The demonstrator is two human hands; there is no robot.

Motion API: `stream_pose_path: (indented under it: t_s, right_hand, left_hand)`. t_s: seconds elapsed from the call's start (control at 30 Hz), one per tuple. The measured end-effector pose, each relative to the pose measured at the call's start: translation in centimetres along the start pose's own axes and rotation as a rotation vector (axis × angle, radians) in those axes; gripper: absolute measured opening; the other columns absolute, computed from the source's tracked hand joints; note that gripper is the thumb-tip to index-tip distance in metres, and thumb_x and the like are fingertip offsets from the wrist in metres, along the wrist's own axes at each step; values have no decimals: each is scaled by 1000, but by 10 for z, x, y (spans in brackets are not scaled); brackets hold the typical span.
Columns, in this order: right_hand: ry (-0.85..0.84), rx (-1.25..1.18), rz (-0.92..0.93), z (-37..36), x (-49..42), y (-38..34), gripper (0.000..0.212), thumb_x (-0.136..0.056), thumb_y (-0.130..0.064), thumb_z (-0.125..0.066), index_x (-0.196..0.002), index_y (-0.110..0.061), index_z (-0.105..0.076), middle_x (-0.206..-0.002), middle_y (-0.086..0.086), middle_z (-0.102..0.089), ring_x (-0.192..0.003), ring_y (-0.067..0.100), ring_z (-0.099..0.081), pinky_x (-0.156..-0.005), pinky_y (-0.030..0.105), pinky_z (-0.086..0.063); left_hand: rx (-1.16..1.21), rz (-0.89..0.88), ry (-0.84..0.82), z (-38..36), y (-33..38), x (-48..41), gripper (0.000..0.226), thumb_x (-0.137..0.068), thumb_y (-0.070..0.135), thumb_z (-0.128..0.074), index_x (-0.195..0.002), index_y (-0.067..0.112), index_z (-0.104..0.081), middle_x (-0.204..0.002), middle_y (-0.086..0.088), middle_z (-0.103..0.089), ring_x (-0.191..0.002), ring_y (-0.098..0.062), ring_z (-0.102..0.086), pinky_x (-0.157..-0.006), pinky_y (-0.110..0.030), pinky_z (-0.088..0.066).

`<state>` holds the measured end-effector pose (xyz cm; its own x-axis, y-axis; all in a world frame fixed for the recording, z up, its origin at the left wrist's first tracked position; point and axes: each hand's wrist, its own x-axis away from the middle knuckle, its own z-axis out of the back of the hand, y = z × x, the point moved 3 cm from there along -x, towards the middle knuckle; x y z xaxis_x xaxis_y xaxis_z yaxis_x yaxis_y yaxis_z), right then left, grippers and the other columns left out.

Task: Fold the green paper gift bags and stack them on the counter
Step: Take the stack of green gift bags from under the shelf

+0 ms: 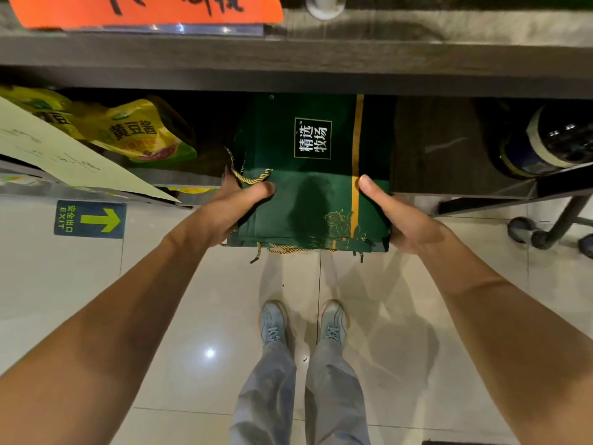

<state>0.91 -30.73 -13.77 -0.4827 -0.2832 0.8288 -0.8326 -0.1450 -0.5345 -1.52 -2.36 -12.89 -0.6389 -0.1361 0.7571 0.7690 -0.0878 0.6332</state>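
A flat stack of dark green paper gift bags (308, 194) with a gold stripe, a white logo square and gold cord handles lies half under the grey counter (288, 53), its near edge sticking out over the floor. My left hand (231, 207) grips the stack's left edge, thumb on top and fingers underneath, beside a loop of cord. My right hand (394, 210) grips the right edge the same way. The far part of the stack sits in shadow on the lower shelf.
Yellow sauce pouches (138, 133) and a pale paper sheet (64, 155) lie on the shelf to the left. A dark jar (552, 139) stands at the right, above a wheeled rack (552, 226). An orange sign (144, 8) rests on the counter. My feet (301, 322) stand on the tiled floor.
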Motion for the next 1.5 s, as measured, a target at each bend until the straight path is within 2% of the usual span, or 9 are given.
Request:
stream_pose_path:
  t_s: [0.23, 0.43, 0.53, 0.63, 0.93, 1.13, 1.27, 1.4, 1.5]
  right_hand:
    - [203, 23, -56, -4, -15, 3, 118, -34, -73, -94, -130, -13, -60, -104, 5, -78, -90, 20, -77, -74, 34, -61]
    - [180, 12, -36, -3, -14, -1, 85, -50, -59, -90, -119, -14, -67, -95, 2, -80, -82, 15, -77, -61, 26, -59]
    - [116, 32, -55, -3, -11, -4, 52, -70, -52, -84, -109, -19, -73, -94, 0, -80, -82, 12, -77, -63, 25, -58]
    - [98, 56, -91, 0, -12, -5, 49, -73, -55, -82, -109, -23, -72, -98, -1, -79, -80, 11, -77, -60, 26, -58]
    - [180, 143, -177, 3, -17, -6, 112, -40, -88, -80, -132, -29, -58, -122, -2, -67, -108, 23, -64, -88, 45, -55]
    - [175, -50, -5, -8, 2, 20, 59, -67, -54, -88, -114, -24, -70, -106, -2, -78, -96, 15, -75, -79, 30, -58]
    - [249, -124, 45, -8, 19, 48, 91, -49, -59, -96, -125, -22, -65, -109, -1, -78, -98, 18, -75, -87, 40, -61]
    - [257, -217, 38, -10, 61, 81, 96, -45, -58, -98, -125, -19, -64, -111, 0, -77, -102, 20, -74, -94, 45, -58]
    - [309, -300, 36, -15, 99, 103, 98, -44, -58, -99, -126, -17, -64, -112, 3, -77, -103, 22, -74, -95, 46, -58]
  left_hand:
    - [38, 92, 4, -7, 10, -4, 123, -44, 90, -75, -140, 19, -45, -133, -6, -64, -120, -26, -64, -106, -46, -48]
    - [111, 173, -31, 1, 5, -17, 147, -36, 80, -89, -151, 10, -33, -120, -14, -71, -96, -31, -76, -87, -50, -61]
    - [56, 167, -76, 3, -1, -21, 131, -40, 83, -84, -140, 5, -50, -113, -14, -74, -95, -29, -76, -90, -46, -60]
    - [-40, 142, -20, 8, -7, -27, 129, -33, 94, -75, -130, 10, -59, -114, -9, -74, -102, -27, -73, -100, -46, -54]
    - [7, 97, -58, 16, -13, -28, 117, -32, 91, -77, -117, 10, -69, -104, -10, -78, -96, -27, -76, -92, -43, -58]
    - [71, 88, -131, 17, -23, 9, 82, -55, 74, -79, -114, 17, -72, -108, -6, -78, -103, -24, -74, -88, -39, -57]
    - [54, 83, -45, 9, -36, 38, 97, -43, 80, -84, -113, 14, -71, -102, -6, -79, -95, -24, -76, -78, -36, -61]
    - [20, 88, -64, -4, -38, 77, 50, -79, 57, -76, -101, 12, -71, -88, -2, -79, -83, -19, -77, -59, -25, -58]
    - [-27, 71, -155, -12, -35, 103, 74, -56, 69, -81, -103, 12, -71, -92, -4, -79, -82, -18, -77, -63, -27, -59]
